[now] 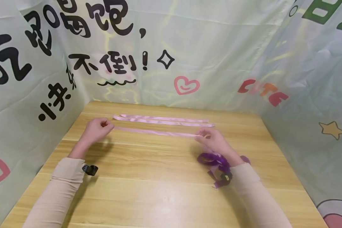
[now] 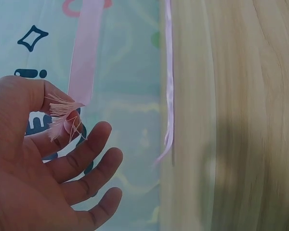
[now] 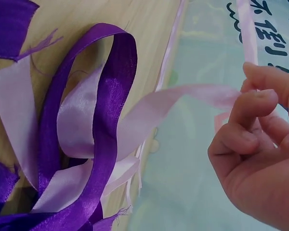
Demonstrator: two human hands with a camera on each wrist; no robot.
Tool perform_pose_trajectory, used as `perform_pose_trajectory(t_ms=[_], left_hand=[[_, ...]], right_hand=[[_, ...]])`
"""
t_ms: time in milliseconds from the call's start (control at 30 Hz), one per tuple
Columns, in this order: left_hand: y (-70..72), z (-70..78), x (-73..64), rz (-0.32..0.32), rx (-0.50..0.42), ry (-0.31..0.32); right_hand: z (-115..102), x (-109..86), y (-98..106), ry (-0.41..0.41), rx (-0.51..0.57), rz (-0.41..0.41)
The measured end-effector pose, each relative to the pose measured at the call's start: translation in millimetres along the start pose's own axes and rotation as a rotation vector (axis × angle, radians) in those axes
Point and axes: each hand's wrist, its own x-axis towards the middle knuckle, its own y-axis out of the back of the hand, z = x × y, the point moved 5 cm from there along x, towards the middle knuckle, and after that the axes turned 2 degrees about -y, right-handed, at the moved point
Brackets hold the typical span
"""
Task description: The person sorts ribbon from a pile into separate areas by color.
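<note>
A pink satin ribbon stretches nearly straight between my two hands, above the table. My left hand pinches one end of it between thumb and index finger; in the left wrist view a frayed tip sticks out and the other fingers are spread. At the right, my right hand pinches the ribbon with curled fingers. From there a slack pink length runs into a loose tangle of purple ribbon and more pink ribbon. In the head view my right forearm partly hides this purple tangle.
Behind the stretched ribbon, pink ribbon strips lie side by side on the wooden table. Printed cloth hangs around the back and sides. A small black device sits at my left wrist.
</note>
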Motion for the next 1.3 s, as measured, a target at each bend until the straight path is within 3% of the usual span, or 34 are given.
perform_pose_trajectory(t_ms=[200, 467, 767, 1033, 1300], left_hand=[[1.9, -9.1, -1.1, 0.011, 0.011, 0.012], [5.8, -16.0, -4.7, 0.005, 0.016, 0.001], [12.8, -24.1, -9.2, 0.006, 0.023, 0.007], [18.6, -27.3, -10.7, 0.026, 0.033, 0.012], [27.3, -31.9, -13.0, 0.057, 0.031, 0.01]], right_hand=[[1.5, -1.3, 1.7, -0.053, 0.025, -0.001], [7.9, 0.6, -2.2, -0.153, 0.155, -0.059], [7.3, 5.0, -4.4, -0.127, 0.167, -0.058], [2.3, 7.2, -2.6, -0.028, 0.008, -0.076], [1.9, 5.6, -1.7, -0.063, 0.017, -0.109]])
